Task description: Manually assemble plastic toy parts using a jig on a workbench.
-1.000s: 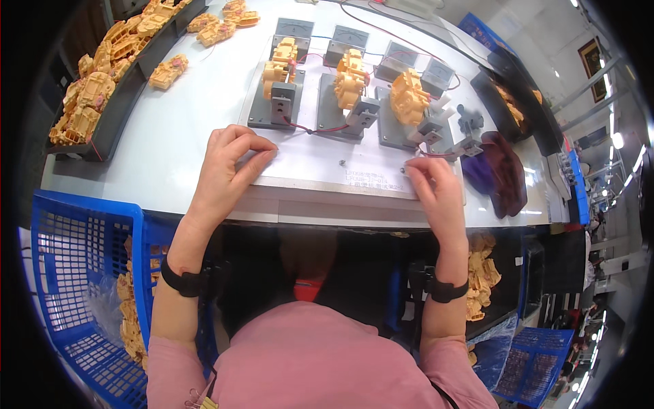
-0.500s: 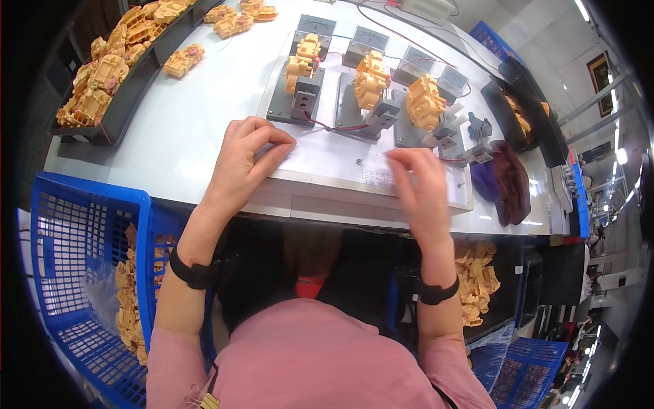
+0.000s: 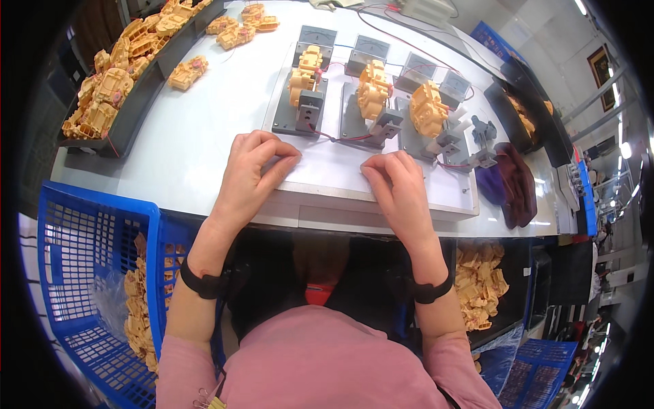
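Observation:
My left hand [image 3: 253,170] rests at the front edge of a white board [image 3: 320,178], left of its middle. Its thumb and forefinger are pressed together; anything between them is too small to make out. Further right, my right hand [image 3: 402,187] is bent in a similar pinch just above the board, and what its fingertips hold, if anything, is hidden. Beyond the hands, yellow plastic housings sit on grey test stands: a left housing [image 3: 302,85], a middle housing [image 3: 374,92] and a right housing [image 3: 428,110]. A fourth stand [image 3: 482,136] at the right carries no housing.
Several panel meters, including one [image 3: 317,36], stand behind the fixtures with red wires. A dark tray [image 3: 129,126] of yellow housings lies at left, loose housings [image 3: 187,73] beside it. Dark cloth [image 3: 512,187] lies at right. Below left is a blue basket [image 3: 102,198].
My right hand has moved left and come to a pinch near the board's front. The left hand keeps its pinch at nearly the same spot. The whole view has shifted slightly.

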Available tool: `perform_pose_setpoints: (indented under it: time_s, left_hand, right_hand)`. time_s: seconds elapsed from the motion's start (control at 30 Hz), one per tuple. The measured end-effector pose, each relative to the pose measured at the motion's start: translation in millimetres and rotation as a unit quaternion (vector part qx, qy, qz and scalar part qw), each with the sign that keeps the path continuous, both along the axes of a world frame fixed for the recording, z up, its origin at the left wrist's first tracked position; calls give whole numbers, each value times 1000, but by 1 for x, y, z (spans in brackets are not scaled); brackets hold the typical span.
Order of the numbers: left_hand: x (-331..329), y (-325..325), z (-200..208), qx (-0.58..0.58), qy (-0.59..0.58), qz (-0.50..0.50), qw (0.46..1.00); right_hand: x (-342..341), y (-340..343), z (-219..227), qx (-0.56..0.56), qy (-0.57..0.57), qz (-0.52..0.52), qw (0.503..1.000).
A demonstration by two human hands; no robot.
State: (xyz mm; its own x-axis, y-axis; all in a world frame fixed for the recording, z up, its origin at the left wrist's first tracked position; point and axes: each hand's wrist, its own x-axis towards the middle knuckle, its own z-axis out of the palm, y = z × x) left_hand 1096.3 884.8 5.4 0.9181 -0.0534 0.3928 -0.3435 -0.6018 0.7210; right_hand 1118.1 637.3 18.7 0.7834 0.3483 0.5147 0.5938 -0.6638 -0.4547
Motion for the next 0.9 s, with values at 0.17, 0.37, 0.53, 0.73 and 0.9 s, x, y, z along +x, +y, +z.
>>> perform_pose_setpoints:
  time_s: [0.17,0.37,0.53,0.73,0.9]
  left_hand:
    - [1,-1,0,1,-2,-1,1000]
    - [3,-3,2,20,-8,5,1000]
    - [3,-3,0,22,-12,9,1000]
    - [4,-3,2,26,-12,10,1000]
    - [4,-6,3,25,-11,20,999]
  right_hand:
    - [-1,0,-1,36,32,-5,999]
    - [-4,1,-1,56,40,-14,998]
    - [-4,0,0,59,40,-16,997]
    - [-5,0,2,58,33,-7,998]
    - [-5,-1,2,68,44,-11,997]
